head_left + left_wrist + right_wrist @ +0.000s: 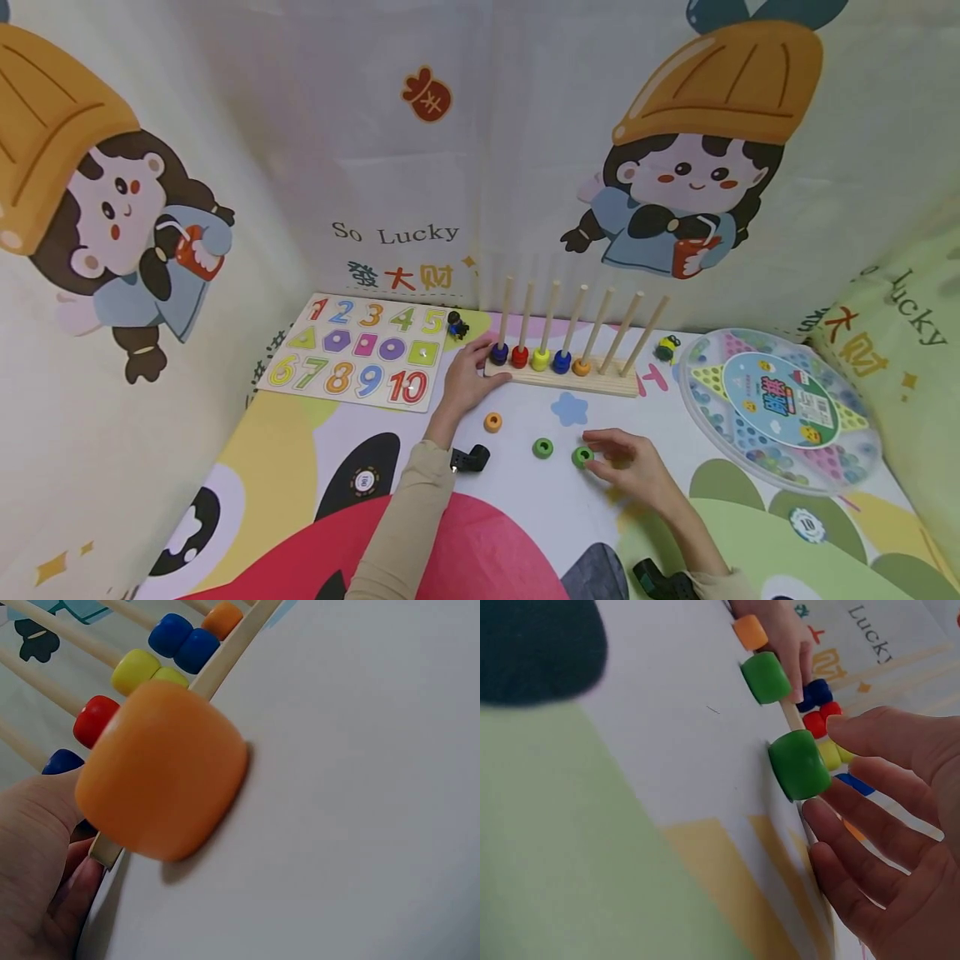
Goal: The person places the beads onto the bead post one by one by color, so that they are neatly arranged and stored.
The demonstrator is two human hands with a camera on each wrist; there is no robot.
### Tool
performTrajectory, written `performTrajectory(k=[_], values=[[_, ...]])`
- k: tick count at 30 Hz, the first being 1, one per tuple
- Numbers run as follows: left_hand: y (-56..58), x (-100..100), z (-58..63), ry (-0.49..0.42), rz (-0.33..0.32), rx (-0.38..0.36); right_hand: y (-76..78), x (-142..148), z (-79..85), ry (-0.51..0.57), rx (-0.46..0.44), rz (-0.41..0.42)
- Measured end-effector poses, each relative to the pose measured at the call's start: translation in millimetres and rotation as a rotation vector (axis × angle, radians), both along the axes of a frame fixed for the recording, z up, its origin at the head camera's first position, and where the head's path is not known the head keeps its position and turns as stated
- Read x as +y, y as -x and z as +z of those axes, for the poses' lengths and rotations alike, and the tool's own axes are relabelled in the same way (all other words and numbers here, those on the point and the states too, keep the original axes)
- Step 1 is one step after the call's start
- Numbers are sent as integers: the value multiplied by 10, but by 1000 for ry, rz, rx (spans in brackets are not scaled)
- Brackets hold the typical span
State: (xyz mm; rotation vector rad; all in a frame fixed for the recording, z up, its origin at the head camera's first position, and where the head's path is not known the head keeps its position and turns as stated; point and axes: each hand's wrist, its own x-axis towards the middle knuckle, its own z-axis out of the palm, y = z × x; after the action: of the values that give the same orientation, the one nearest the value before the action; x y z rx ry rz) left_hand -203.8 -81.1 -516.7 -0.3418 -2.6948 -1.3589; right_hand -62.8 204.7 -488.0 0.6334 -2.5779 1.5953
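My left hand point(467, 379) grips the left end of a wooden peg rack point(607, 382), its thumb along the front of the base. Dark blue point(498, 354), red point(519, 357), yellow point(540, 359) and blue beads point(562, 362) sit in pairs on the pegs. A single orange bead point(581, 367) is on the fifth peg; the two rightmost pegs are bare. Around one loose green bead point(800, 765), my right hand point(632, 467) has thumb and fingers spread apart. A second green bead point(542, 448) and a loose orange bead point(161, 772) lie in front of the rack.
A number and shape puzzle board point(360, 350) lies at the left. On the right is a round Chinese checkers box point(780, 408). Small toy figures point(457, 325) flank the rack. Poker chips point(364, 481) lie nearer, left and right. Printed cloth walls enclose the table.
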Motion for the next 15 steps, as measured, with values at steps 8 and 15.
performTrajectory(k=[8,15], values=[[-5,4,-5,5,-5,-12,-14,-23,-61,-63,33,-42],[4,3,-22,-4,-3,-9,-22,-34,-102,-93,29,-78]])
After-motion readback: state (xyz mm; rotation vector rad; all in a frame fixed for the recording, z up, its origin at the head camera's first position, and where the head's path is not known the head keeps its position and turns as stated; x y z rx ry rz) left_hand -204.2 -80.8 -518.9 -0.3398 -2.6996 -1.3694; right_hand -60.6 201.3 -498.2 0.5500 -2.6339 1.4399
